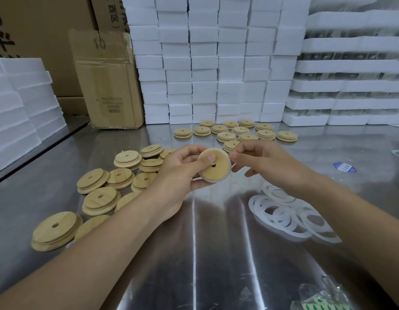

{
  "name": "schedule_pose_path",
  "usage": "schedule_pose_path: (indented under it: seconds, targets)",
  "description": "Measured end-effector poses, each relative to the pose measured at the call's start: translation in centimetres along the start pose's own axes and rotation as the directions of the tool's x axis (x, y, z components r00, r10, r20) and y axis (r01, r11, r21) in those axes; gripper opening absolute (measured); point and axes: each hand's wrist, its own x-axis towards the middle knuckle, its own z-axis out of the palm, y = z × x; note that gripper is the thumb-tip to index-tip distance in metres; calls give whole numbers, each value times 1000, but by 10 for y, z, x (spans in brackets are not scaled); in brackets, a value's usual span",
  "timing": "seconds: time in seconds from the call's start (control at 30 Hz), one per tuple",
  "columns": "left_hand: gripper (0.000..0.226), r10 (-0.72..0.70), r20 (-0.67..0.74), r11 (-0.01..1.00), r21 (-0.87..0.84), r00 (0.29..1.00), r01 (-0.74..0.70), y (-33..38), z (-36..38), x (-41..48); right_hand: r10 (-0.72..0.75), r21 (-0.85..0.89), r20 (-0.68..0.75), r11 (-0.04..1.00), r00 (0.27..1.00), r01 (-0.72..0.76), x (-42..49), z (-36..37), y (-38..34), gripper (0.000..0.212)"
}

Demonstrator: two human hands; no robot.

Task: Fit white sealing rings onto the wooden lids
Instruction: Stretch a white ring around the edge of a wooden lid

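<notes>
Left hand (178,173) fingers are gripping wooden lid (216,170) above surface (216,242) | right hand (268,162) fingers are pinching white sealing ring (202,179) at lid's rim | ring likely light, floppy: edge-hold suits

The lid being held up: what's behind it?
Fingers of the left hand reach behind the held lid, mostly covered; the right hand pinches its rim. Farther back, more lids lie on the table, one partly hidden.

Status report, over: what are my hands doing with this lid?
Left hand grips lid, thumb on its face. Right hand pinches ring at lid's edge. Nothing blocking; spare rings lie beside right forearm.
</notes>
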Motion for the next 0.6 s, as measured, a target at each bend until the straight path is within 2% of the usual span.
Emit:
schedule_pose_path:
  seconds: [0.17, 0.37, 0.6]
  targets:
    - [23, 30, -22, 999, 34, 999, -29, 1, 3, -4, -7, 81, 67, 997, 998, 1, -3, 4, -3, 16]
    - [26, 86, -42, 994, 74, 995, -83, 4, 5, -5, -39, 81, 64, 996, 997, 33, -4, 4, -5, 14]
    - [28, 3, 49, 997, -77, 999, 1, 8, -1, -1, 15, 164, -24, 986, 1000, -11, -2, 1, 0, 18]
